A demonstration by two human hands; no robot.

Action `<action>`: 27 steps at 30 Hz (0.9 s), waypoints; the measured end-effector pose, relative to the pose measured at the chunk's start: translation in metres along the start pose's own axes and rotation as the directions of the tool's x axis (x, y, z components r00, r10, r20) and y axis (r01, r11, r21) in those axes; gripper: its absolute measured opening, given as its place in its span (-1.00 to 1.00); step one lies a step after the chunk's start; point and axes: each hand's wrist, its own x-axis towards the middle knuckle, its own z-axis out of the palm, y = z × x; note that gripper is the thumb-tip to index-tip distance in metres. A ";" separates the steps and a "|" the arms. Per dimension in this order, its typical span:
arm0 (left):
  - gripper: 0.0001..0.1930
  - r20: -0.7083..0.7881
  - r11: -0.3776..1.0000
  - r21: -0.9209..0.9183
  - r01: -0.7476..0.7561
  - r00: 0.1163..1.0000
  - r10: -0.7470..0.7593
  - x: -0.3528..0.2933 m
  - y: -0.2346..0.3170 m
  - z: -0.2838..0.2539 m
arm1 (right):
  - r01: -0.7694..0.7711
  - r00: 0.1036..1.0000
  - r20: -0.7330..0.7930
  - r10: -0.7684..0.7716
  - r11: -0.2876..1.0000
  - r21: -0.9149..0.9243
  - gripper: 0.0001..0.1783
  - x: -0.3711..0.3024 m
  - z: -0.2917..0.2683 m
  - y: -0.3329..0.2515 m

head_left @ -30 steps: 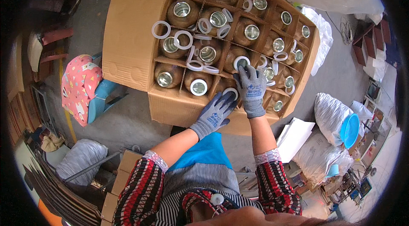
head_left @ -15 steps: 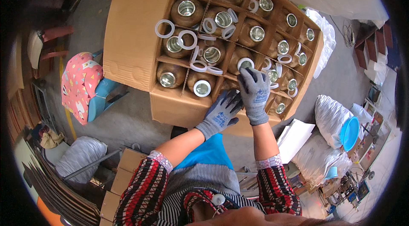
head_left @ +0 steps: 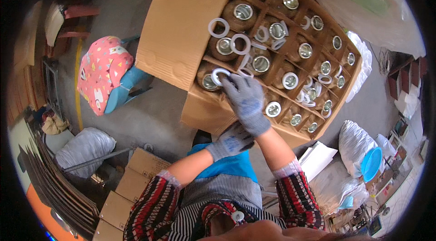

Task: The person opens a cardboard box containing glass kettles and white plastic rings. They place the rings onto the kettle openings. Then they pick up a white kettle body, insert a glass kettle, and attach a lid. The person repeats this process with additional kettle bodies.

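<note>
My right hand, in a grey knitted glove, pinches a whitish plastic ring at the mouth of the front-left glass jar. My left hand, gloved alike, lies lower, at the box's front edge, partly behind my right wrist. Its fingers look loosely stretched and nothing shows in them; some are hidden. The jars stand upright in a divided cardboard box. White rings sit around the mouths of a middle jar and a front jar. Loose rings lie on dividers and between jars.
A blue stool with a pink patterned cover stands left of the box. Clear plastic sheeting hangs at the far right. White sacks and a blue basin are on the right. Stacked cartons stand at lower left.
My right hand has moved left from the middle jar to the front-left jar and holds a ring there. My left hand has drawn back toward my body. The view has shifted, moving the box rightward.
</note>
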 end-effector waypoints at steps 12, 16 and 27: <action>-0.22 -0.084 0.896 0.398 0.196 0.981 -0.177 -0.002 -0.099 -0.126 | -0.140 0.986 0.063 0.157 0.967 -0.215 -0.57 -0.017 0.016 0.017; -0.14 -0.069 0.867 0.467 0.172 0.985 -0.158 0.006 -0.096 -0.126 | -0.312 0.935 0.094 0.343 0.919 -0.241 -0.69 -0.014 0.016 0.045; -0.08 -0.094 0.854 0.480 0.201 0.980 -0.177 0.018 -0.083 -0.116 | -0.103 0.983 0.108 0.152 0.926 -0.362 -0.63 -0.025 0.005 0.093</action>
